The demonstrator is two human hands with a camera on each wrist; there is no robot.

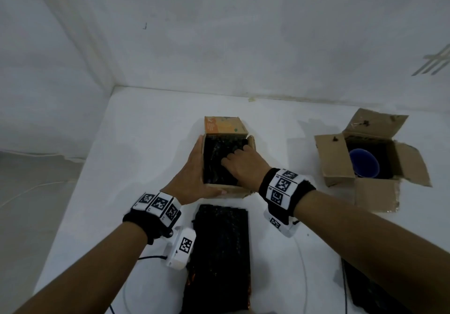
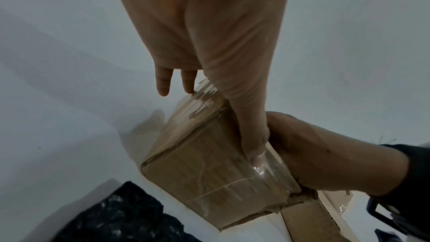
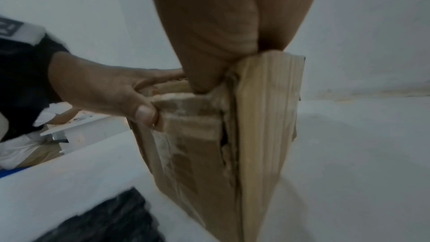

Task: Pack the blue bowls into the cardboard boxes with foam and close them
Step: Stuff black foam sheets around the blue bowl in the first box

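Observation:
A small cardboard box point(image 1: 241, 190) stands open at the table's middle, lined with black foam point(image 1: 215, 165); no bowl shows in it. My left hand point(image 1: 194, 167) lies flat along its left wall, thumb on the near wall point(image 2: 209, 163). My right hand point(image 1: 239, 163) reaches in from the right, its bent fingers pressing on the foam, their tips hidden. In the right wrist view the left hand's thumb point(image 3: 144, 115) pushes on the near corner of the box point(image 3: 197, 144). A second open box point(image 1: 336, 158) at the right holds a blue bowl point(image 1: 364, 164) on black foam.
A loose black foam sheet point(image 1: 221, 253) lies just in front of the middle box, between my forearms. More black foam point(image 1: 365, 291) sits at the bottom right. White walls close the table at the back and left. Thin cables trail along the near edge.

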